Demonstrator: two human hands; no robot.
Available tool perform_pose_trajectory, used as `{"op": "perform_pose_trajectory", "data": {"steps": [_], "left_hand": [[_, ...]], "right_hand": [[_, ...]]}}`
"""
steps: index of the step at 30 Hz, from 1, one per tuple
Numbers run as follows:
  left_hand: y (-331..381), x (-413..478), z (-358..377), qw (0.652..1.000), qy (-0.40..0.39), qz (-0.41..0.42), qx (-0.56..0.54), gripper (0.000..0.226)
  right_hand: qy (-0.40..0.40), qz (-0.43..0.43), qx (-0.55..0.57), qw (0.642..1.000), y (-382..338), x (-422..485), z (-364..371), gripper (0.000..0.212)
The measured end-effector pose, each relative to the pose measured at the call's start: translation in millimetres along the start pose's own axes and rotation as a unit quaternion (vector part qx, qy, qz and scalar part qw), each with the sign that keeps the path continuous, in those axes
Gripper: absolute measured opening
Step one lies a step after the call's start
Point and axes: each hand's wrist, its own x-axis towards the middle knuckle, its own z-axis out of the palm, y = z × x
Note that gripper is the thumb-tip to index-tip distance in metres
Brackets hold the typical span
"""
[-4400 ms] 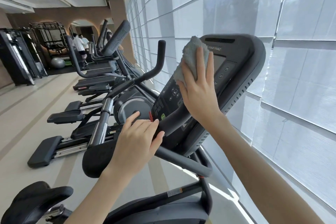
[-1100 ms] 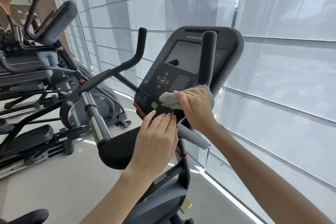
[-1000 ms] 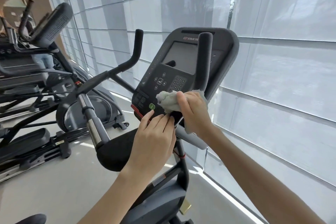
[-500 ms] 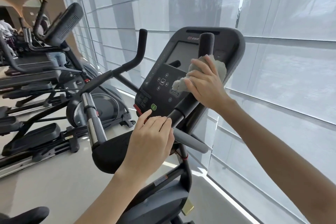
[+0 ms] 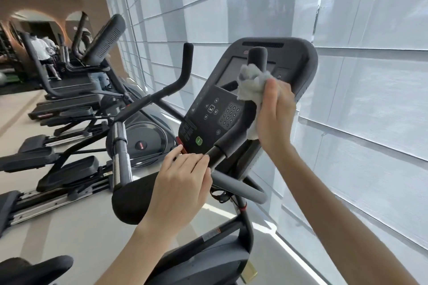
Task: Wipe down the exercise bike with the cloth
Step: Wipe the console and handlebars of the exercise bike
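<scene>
The dark grey exercise bike stands in front of me, its console [image 5: 209, 118] tilted toward me with a keypad and a green button. My right hand [image 5: 275, 114] wraps a pale grey cloth [image 5: 251, 85] around the upright right handlebar grip [image 5: 256, 56], about halfway up it. My left hand [image 5: 183, 188] rests on the centre of the handlebar just below the console, fingers curled over the bar. The left handlebar [image 5: 185, 67] rises free. The saddle's tip [image 5: 34, 268] shows at the bottom left.
A wall of white window blinds [image 5: 361, 104] runs close along the right. A row of elliptical machines [image 5: 76, 141] fills the left side, with treadmills behind. People [image 5: 42, 53] stand far back at the left. Pale floor lies between the machines.
My right hand has slid the cloth up the right handlebar grip, from its base near the console's lower edge to about mid-height. My left hand has stayed on the bar.
</scene>
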Motion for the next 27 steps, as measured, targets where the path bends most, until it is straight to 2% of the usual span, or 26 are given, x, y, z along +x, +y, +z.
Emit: {"op": "perform_pose_trajectory", "data": {"steps": [1,3,5,7,10,13,16,27], "left_hand": [[2,2,0,1.0,-0.004,-0.003,0.005,0.032],[5,5,1,1.0,-0.012,-0.011,0.014,0.033],[8,8,2,1.0,-0.012,-0.018,0.022,0.033],[10,9,3,0.999,-0.007,-0.025,0.03,0.031],[14,10,5,0.998,-0.001,-0.036,0.043,0.031],[17,11,7,0.997,0.007,-0.046,0.058,0.031],[20,10,6,0.996,0.005,-0.059,0.066,0.03],[16,-2,1,0.996,-0.002,-0.052,0.066,0.031]], "right_hand": [[0.028,-0.013,-0.006,1.0,-1,19,0,0.038],[0.034,-0.064,-0.056,0.996,-1,51,4,0.039],[-0.014,-0.124,-0.134,0.983,10,71,12,0.037],[-0.099,-0.144,-0.184,0.967,26,79,19,0.035],[-0.174,-0.1,-0.135,0.97,42,77,23,0.043],[-0.161,-0.088,-0.076,0.98,46,57,19,0.06],[-0.159,-0.026,-0.031,0.986,49,25,15,0.069],[-0.068,0.104,-0.052,0.991,34,-35,29,0.065]]}}
